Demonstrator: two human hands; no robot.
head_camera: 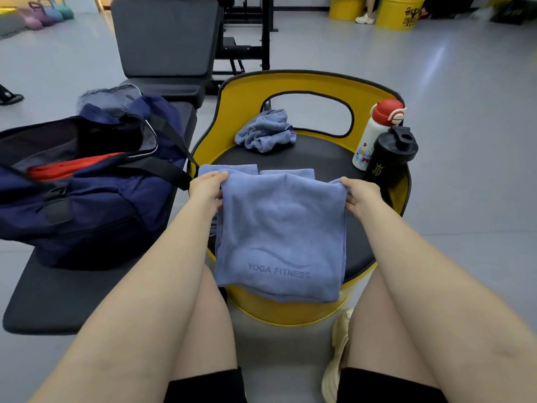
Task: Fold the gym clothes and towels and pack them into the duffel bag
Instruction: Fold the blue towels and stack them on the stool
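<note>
Towel (280, 231) draped over yellow stool (290, 82), grey gym floor (465, 112) around.

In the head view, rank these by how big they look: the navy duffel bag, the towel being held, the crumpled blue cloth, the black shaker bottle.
1. navy duffel bag
2. held towel, though it sits nearer the camera
3. crumpled blue cloth and black shaker bottle: these look alike in size, so I will not rank them.

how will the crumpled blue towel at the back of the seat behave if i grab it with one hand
The crumpled towel lies in soft bunched folds, so it will probably hang limp and unravel when lifted. It looks light, like the towel draping from both hands, and unlikely to slide off the seat.
</note>
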